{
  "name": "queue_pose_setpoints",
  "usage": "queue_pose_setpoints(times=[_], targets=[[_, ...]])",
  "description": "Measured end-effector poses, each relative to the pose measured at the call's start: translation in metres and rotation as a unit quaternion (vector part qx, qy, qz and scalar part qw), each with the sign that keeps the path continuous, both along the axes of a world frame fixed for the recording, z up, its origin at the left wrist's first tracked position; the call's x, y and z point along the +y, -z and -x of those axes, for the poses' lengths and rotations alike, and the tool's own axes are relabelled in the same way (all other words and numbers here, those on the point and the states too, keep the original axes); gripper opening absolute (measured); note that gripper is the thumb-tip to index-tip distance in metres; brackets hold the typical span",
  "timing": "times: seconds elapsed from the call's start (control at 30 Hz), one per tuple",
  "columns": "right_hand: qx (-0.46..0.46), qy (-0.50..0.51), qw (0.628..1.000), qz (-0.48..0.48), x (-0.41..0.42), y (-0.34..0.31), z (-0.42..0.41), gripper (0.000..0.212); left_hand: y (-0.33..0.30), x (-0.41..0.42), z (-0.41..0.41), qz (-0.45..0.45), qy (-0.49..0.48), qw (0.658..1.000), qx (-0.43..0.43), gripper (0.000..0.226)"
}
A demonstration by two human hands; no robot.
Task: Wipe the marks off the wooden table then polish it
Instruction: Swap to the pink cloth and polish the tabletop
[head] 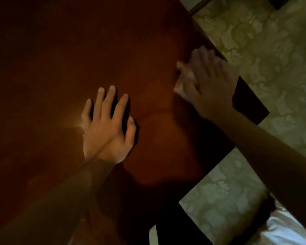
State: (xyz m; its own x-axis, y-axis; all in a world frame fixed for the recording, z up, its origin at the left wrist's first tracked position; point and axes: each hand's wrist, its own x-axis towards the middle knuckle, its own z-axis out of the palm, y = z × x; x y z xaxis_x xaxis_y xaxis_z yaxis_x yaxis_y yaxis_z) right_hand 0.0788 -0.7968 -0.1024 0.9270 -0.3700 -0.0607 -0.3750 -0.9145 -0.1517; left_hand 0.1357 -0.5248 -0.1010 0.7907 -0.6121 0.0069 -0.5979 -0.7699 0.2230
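Reddish-brown polished wood fills most of the head view: the wooden table (60, 59) runs from the upper left down to a dark corner at the right, and its glossy top catches a small bright glare just beside the left wrist. The left hand (107, 128) lies flat on the tabletop, palm down, fingers straight and slightly spread, holding nothing. The right hand (210, 82) is over the table's right edge and is badly blurred; something pale (179, 85), perhaps a cloth, shows under its fingers, but I cannot tell whether the hand grips it or merely presses on it. Dark shadows of both arms fall across the wood. Beyond the table edge lies a pale green floral carpet (272, 50).
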Motion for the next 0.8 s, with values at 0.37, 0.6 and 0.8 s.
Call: queue_pose_setpoints(times=[0.37, 0.6, 0.8], targets=[[-0.008, -0.165, 0.986, -0.032, 0.097, 0.000, 0.016, 0.059, -0.002, -0.001, 0.000, -0.005, 0.000, 1.000, -0.008, 0.057], [0.008, 0.046, 0.999, 0.016, 0.054, -0.004, -0.042, 0.069, -0.004, -0.002, 0.000, -0.003, -0.005, 1.000, 0.001, 0.056], [-0.050, -0.127, 0.990, -0.022, 0.120, -0.003, -0.041, 0.059, -0.003, -0.002, 0.000, -0.002, -0.009, 1.000, 0.004, 0.061]])
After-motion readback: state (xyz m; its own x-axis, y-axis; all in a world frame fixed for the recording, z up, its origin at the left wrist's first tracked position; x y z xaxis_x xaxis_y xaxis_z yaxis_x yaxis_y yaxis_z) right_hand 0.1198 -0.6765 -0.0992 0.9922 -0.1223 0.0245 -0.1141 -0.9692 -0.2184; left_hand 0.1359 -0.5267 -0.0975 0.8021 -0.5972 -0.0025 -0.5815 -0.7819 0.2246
